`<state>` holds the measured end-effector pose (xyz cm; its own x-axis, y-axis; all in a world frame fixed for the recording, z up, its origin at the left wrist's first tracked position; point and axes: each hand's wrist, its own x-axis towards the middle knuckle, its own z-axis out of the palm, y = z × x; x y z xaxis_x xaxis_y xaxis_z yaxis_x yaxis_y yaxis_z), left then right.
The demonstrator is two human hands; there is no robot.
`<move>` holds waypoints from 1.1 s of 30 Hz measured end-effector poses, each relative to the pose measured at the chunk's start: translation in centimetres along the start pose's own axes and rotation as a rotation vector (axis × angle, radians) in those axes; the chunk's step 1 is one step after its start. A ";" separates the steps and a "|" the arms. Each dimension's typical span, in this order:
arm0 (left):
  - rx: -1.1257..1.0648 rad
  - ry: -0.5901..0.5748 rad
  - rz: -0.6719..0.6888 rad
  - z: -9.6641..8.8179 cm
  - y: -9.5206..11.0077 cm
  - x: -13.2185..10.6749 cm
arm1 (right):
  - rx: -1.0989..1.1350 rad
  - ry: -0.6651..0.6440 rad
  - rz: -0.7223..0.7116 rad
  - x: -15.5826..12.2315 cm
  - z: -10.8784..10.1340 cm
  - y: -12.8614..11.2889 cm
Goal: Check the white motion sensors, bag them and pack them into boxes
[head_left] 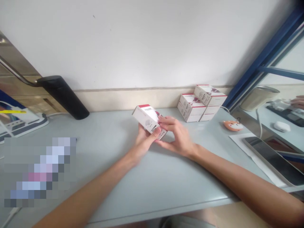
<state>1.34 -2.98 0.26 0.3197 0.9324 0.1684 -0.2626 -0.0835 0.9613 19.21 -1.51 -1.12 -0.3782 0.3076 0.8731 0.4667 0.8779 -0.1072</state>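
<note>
A small white cardboard box (146, 117) with a red edge and dark printing is held tilted above the middle of the desk. My left hand (145, 137) grips it from below, with the thumb across its near side. My right hand (177, 134) is at the box's right end, its fingertips on the printed top face and its thumb low near the bottom corner. Part of the box is hidden behind the right fingers. To the right, similar white and red boxes (193, 110) stand stacked in two piles against the wall.
A black cylinder (65, 98) leans at the back left. A pixelated object (47, 167) lies at the front left of the grey desk (133, 196). On the right are an orange and white case (233, 125), white paper (251, 158) and a dark-screened phone (273, 158), beside a blue-framed glass panel.
</note>
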 end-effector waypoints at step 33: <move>1.172 0.184 0.326 -2.4 -1.3 -0.2 | -0.134 -0.360 0.418 -0.9 -0.4 0.7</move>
<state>-0.61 -2.18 -1.50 0.2340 0.8369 0.4949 0.7003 -0.4982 0.5113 20.18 -1.31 -1.77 -0.3773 0.7455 0.5495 0.7238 0.6075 -0.3272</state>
